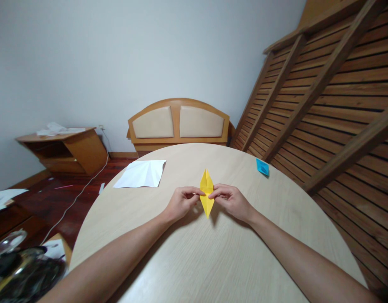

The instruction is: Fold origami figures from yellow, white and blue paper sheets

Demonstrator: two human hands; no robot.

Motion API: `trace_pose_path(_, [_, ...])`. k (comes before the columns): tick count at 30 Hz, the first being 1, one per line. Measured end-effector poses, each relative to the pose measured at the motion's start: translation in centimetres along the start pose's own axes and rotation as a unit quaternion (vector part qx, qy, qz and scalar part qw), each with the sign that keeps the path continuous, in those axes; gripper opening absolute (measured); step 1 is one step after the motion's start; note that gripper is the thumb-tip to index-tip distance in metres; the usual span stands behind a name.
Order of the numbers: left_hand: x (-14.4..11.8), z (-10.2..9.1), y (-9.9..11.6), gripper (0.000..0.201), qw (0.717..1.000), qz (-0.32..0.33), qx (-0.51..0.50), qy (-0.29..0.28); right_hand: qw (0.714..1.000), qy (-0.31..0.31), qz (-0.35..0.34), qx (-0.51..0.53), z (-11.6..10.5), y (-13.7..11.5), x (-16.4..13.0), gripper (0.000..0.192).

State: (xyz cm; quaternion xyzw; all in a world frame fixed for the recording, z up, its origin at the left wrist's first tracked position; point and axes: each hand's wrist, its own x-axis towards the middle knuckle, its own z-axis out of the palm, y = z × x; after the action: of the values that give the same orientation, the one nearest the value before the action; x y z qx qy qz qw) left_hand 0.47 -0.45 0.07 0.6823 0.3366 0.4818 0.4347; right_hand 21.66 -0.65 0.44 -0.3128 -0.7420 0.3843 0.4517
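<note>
Between my two hands is a yellow folded paper (207,206), a long diamond with one point toward the far side and one toward me. My left hand (183,202) pinches its left edge near the middle. On the opposite edge, my right hand (230,201) pinches the paper with thumb and fingers. Creases run across the paper's middle, and a slit shows in its upper half. A shadow falls on the table beneath, so the paper seems slightly raised.
The round wooden table (194,269) carries a creased white paper sheet (142,174) at left and a small blue folded paper (262,167) near its right edge. Beyond stand a headboard (178,103), a low cabinet (83,151) and a leaning slatted wooden frame (320,105).
</note>
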Motion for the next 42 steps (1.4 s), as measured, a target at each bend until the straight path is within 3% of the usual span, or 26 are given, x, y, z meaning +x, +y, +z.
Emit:
trace_pose_path(7, [-0.06,0.00,0.01,0.018,1.000,0.000,0.005,-0.003,1.000,0.012,0.017,-0.008,0.09,-0.18,0.03,0.014])
trace_pose_path(16, [-0.14,0.07,0.46,0.031,0.999,-0.011,0.047,0.002,0.997,0.014,0.061,-0.037,0.06,-0.15,0.09,0.021])
trace_pose_path(27, [-0.40,0.33,0.66,0.021,0.992,0.018,0.125,0.020,0.995,0.047,0.045,-0.078,0.59,-0.73,-0.03,0.015])
trace_pose_path(42, [-0.45,0.49,0.41,0.011,0.998,0.015,0.062,0.008,0.998,0.027,0.001,-0.055,0.49,-0.94,-0.01,0.011])
